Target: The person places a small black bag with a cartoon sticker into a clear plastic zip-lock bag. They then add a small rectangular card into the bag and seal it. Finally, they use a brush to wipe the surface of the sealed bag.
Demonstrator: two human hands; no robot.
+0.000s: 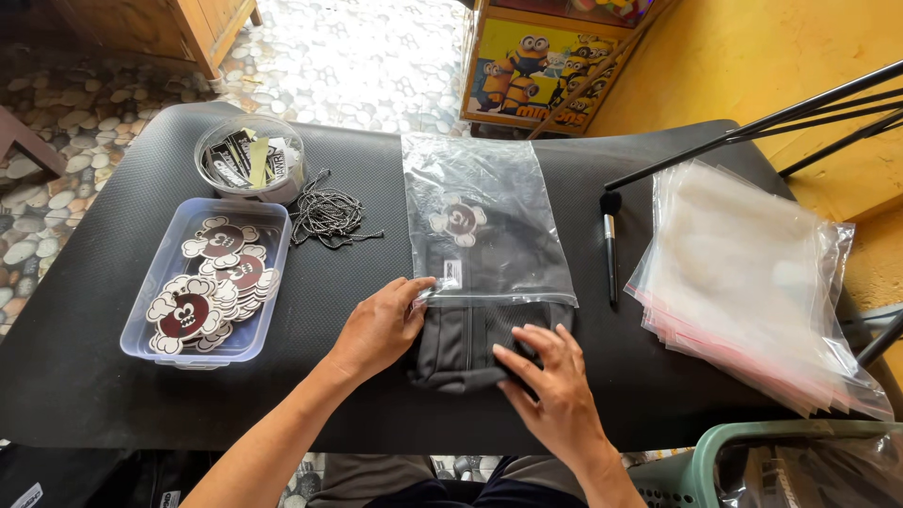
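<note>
— At the far left of the frame, what do we see first?

— We see a clear plastic tray (141, 325) on the black table mat (85, 376), filled with flower-shaped cartoon tags (209, 287) in cream and dark red. Above it, in the upper left, stands a round clear tub (246, 160) of folded paper labels, and just right of that lies a loose heap of black-and-white cords (327, 216).

— And toward the middle?

— Our left hand (381, 327) lies at lower centre, fingers spread and pressed on the left edge of a folded dark grey garment (467, 346), thumb at the mouth of a clear zip bag (484, 221). It pins the cloth flat rather than closing around it. The garment is half inside the bag, its lower part sticking out toward us; one flower tag shows through the plastic higher up.

— The other hand?

— Our right hand (555, 386) sits just right of the left, fingers apart and flat on the garment's lower right corner, not clasped on anything.

— Farther right?

— We find a black brush (610, 246) lying just beside the bag, then a thick stack of empty clear zip bags (748, 282) at the right edge. A green basket (701, 466) peeks in at the lower right corner.
</note>
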